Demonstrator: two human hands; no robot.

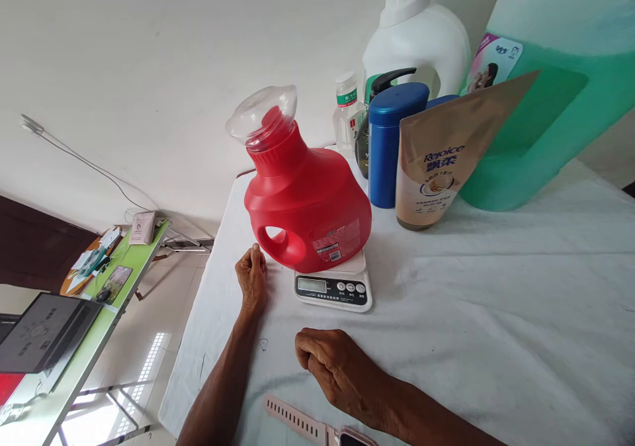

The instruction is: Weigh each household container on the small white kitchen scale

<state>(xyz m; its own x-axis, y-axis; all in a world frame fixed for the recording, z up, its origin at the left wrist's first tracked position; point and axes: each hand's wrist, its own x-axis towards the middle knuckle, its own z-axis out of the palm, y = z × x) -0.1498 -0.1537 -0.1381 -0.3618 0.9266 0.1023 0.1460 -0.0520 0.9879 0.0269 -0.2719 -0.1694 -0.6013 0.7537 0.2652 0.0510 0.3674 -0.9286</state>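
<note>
A red detergent jug [307,204] with a clear cap [261,116] stands on a small white kitchen scale [333,287] on the white cloth-covered table [496,313]. My left hand [251,279] rests on the cloth just left of the jug's handle, fingers curled, holding nothing. My right hand [333,366] lies in a loose fist on the cloth in front of the scale, also with nothing in it.
Behind the jug stand a blue canister [391,143], a beige Rejoice refill pouch [446,161], a big green bottle [550,82], a white jug [417,42] and a small water bottle [347,112]. A pink watch strap [297,421] lies near me. A green table [84,313] stands at left.
</note>
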